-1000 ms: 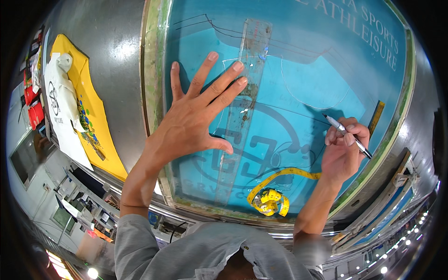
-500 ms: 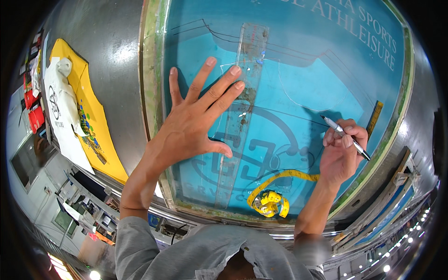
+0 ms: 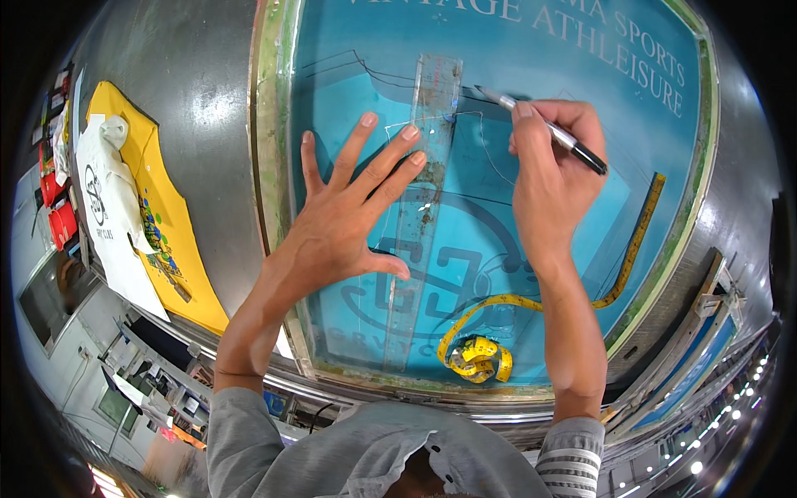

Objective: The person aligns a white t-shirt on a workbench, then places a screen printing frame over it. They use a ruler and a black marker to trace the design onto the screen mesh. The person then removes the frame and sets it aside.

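Observation:
My left hand (image 3: 340, 216) lies spread, palm down, over a clear worn ruler (image 3: 436, 83) on the teal screen (image 3: 623, 141) inside its wooden frame (image 3: 274, 83). My right hand (image 3: 554, 174) grips a silver and black marker (image 3: 577, 148), its tip just right of the ruler's upper part. Thin drawn outlines, pale lettering and a dark emblem show on the screen. A yellow tape measure (image 3: 480, 357) lies loosely coiled near the lower edge, its strip running up the right side, partly under my right arm.
Yellow fabric (image 3: 174, 216) and white printed cloth (image 3: 104, 183) lie on the dark metal table (image 3: 207, 108) at left. Framed screens (image 3: 681, 365) lean at lower right. Red items (image 3: 61, 224) and cluttered shelves are beyond the table at left.
My right hand has moved up and left with the marker, from the screen's right side to beside the ruler's top, uncovering more tape measure. My left hand stays spread.

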`<control>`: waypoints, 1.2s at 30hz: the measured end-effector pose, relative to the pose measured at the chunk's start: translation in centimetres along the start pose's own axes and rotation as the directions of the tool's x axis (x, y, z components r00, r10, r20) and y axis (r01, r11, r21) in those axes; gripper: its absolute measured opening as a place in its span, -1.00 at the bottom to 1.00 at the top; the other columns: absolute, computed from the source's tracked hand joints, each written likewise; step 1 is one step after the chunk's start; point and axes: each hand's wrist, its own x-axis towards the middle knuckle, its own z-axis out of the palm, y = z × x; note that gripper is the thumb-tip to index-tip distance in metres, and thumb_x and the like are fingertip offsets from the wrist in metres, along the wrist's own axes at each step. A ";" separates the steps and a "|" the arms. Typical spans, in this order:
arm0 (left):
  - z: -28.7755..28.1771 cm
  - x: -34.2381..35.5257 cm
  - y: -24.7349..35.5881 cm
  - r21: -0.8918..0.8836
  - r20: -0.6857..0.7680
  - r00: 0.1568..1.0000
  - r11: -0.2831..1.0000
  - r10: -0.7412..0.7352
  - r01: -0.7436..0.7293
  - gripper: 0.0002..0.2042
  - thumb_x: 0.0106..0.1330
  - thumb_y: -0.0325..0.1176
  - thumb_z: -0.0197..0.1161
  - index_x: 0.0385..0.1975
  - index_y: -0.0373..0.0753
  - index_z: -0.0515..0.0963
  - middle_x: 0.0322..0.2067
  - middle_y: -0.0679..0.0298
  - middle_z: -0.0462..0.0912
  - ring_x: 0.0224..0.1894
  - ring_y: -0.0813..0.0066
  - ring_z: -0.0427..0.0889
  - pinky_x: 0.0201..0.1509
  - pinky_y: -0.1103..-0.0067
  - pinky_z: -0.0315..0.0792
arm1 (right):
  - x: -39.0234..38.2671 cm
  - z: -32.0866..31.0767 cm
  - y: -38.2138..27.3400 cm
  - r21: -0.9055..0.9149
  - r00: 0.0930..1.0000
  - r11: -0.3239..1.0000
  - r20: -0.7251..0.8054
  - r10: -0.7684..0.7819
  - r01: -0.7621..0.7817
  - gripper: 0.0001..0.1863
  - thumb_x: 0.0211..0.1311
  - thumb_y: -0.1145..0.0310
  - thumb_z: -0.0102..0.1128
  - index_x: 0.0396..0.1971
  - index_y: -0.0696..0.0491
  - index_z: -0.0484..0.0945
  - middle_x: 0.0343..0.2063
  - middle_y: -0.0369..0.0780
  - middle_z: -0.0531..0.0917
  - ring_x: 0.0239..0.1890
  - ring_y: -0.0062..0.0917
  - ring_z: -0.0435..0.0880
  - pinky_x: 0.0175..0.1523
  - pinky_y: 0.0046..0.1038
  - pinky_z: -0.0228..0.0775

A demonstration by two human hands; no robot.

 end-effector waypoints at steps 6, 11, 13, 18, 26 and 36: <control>-0.2 0.0 0.2 -0.087 0.027 0.999 0.996 -0.031 0.033 0.19 -0.37 0.28 0.37 0.45 -0.02 0.14 0.51 0.43 -0.03 0.56 0.14 -0.32 0.36 -0.38 -0.50 | 0.8 1.4 1.0 -0.038 0.997 0.997 -0.013 -0.074 0.073 -0.88 0.23 0.53 0.25 -0.43 0.17 0.48 -0.58 -0.37 0.51 -0.54 -0.80 0.38 -0.47 -0.66 0.20; -0.2 0.0 0.1 -0.091 0.033 0.999 0.995 -0.033 0.036 0.18 -0.36 0.28 0.37 0.46 -0.02 0.13 0.51 0.44 -0.03 0.56 0.14 -0.32 0.35 -0.39 -0.50 | 0.8 1.5 1.1 -0.034 0.998 0.998 -0.023 -0.060 0.059 -0.88 0.23 0.52 0.25 -0.44 0.17 0.48 -0.56 -0.36 0.52 -0.52 -0.79 0.40 -0.46 -0.65 0.23; 0.0 0.0 0.0 -0.042 0.014 1.000 0.999 -0.015 0.016 0.17 -0.32 0.41 0.26 0.44 -0.05 0.17 0.50 0.35 0.01 0.56 0.10 -0.27 0.35 -0.36 -0.49 | 0.8 1.5 1.2 -0.048 0.997 0.996 -0.015 -0.080 0.079 -0.88 0.23 0.53 0.25 -0.44 0.17 0.48 -0.55 -0.35 0.53 -0.51 -0.79 0.40 -0.45 -0.65 0.25; 0.0 0.0 0.0 -0.015 0.010 1.000 1.000 -0.007 0.007 0.17 -0.30 0.46 0.23 0.43 -0.06 0.19 0.50 0.30 0.03 0.55 0.07 -0.24 0.36 -0.34 -0.49 | 0.9 1.4 0.9 -0.091 0.995 0.991 0.019 -0.097 0.098 -0.89 0.22 0.54 0.26 -0.45 0.18 0.50 -0.54 -0.33 0.53 -0.50 -0.76 0.42 -0.42 -0.63 0.28; -0.2 0.1 0.1 -0.011 0.019 1.000 1.000 -0.009 0.009 0.15 -0.28 0.45 0.24 0.43 -0.06 0.20 0.49 0.29 0.04 0.55 0.05 -0.23 0.37 -0.31 -0.50 | -1.8 0.4 0.9 -0.169 0.973 0.959 0.095 -0.212 0.225 -0.89 0.14 0.60 0.27 -0.48 0.20 0.49 -0.54 -0.25 0.52 -0.51 -0.67 0.41 -0.42 -0.58 0.28; -0.1 0.1 0.1 -0.011 0.011 1.000 1.000 -0.008 0.008 0.17 -0.31 0.41 0.30 0.42 -0.08 0.21 0.49 0.29 0.04 0.55 0.04 -0.23 0.38 -0.30 -0.50 | -3.5 0.0 1.4 -0.074 0.991 0.990 0.068 -0.117 0.122 -0.90 0.13 0.63 0.24 -0.45 0.21 0.47 -0.52 -0.26 0.55 -0.52 -0.68 0.42 -0.42 -0.58 0.29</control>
